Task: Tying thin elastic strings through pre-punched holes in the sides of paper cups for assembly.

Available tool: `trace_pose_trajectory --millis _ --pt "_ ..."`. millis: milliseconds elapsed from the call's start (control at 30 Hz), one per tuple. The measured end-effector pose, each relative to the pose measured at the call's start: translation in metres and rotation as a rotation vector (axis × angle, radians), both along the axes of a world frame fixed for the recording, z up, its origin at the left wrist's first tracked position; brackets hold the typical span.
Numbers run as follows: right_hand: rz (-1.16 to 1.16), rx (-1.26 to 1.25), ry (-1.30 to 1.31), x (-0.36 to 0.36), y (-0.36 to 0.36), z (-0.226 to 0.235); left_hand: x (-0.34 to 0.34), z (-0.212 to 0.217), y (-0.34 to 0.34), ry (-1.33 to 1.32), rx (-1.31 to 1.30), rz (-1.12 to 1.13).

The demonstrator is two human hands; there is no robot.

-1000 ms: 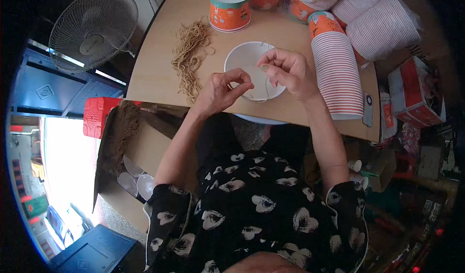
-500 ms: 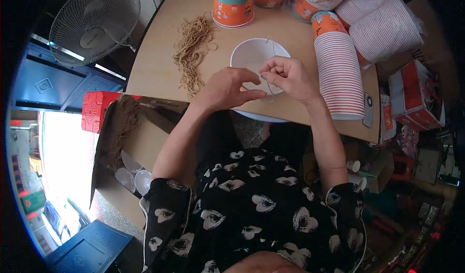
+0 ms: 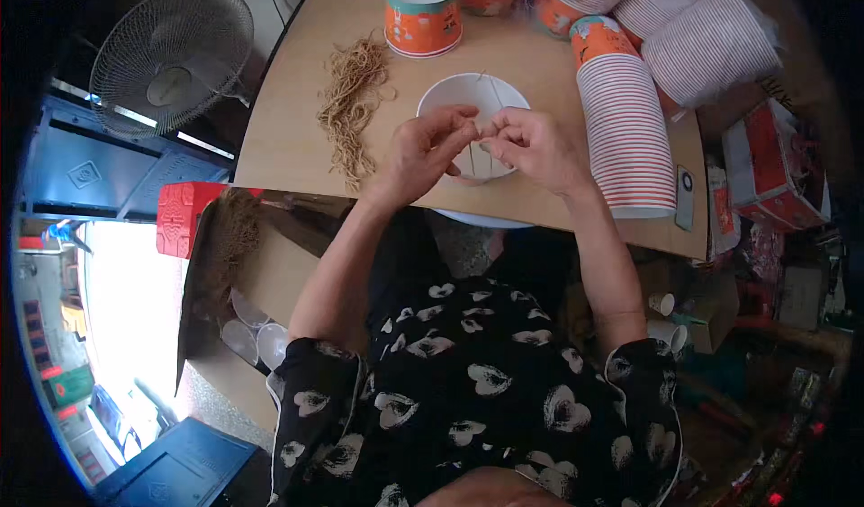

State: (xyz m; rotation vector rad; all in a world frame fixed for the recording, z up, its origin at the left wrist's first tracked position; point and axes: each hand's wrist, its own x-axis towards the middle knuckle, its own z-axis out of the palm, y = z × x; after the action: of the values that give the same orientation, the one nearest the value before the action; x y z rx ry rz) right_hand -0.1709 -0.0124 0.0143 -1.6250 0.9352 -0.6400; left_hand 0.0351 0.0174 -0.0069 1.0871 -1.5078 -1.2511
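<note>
A white round tub [image 3: 457, 93] stands upright near the front edge of the table, its inside facing up. Over its mouth, my left hand [image 3: 423, 154] and my right hand [image 3: 538, 152] meet with thumbs and fingertips pinched together. Between them runs a thin pale cord [image 3: 493, 91], which reaches up to the tub's far rim; its ends at my fingertips are too small to make out. Left of the tub lies a tangled heap of tan cords [image 3: 349, 102].
An upturned orange paper tub [image 3: 423, 21] stands behind the heap. A long stack of nested tubs [image 3: 627, 129] lies at the right, with bagged stacks [image 3: 711, 48] behind. A phone-like grey object [image 3: 686, 197] is at the right edge. A fan [image 3: 171, 66] stands far left.
My left hand has closed its fingers and come against my right fingertips at the cord. The whole view has shifted slightly.
</note>
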Motion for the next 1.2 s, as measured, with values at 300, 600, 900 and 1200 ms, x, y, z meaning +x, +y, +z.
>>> trace_pose_trajectory --millis 300,600,900,1200 --pt "-0.011 0.029 -0.104 0.012 0.003 -0.003 -0.014 0.014 0.014 0.302 0.197 -0.06" --pt "-0.119 -0.161 0.01 -0.004 0.014 0.004 -0.006 -0.015 0.007 0.194 0.185 -0.263" --pt "-0.268 -0.236 -0.107 -0.006 0.012 0.007 0.006 -0.006 -0.014 0.023 0.18 -0.386" --pt "-0.116 -0.402 -0.08 -0.013 0.009 0.024 0.003 -0.004 -0.013 0.067 0.28 -0.346"
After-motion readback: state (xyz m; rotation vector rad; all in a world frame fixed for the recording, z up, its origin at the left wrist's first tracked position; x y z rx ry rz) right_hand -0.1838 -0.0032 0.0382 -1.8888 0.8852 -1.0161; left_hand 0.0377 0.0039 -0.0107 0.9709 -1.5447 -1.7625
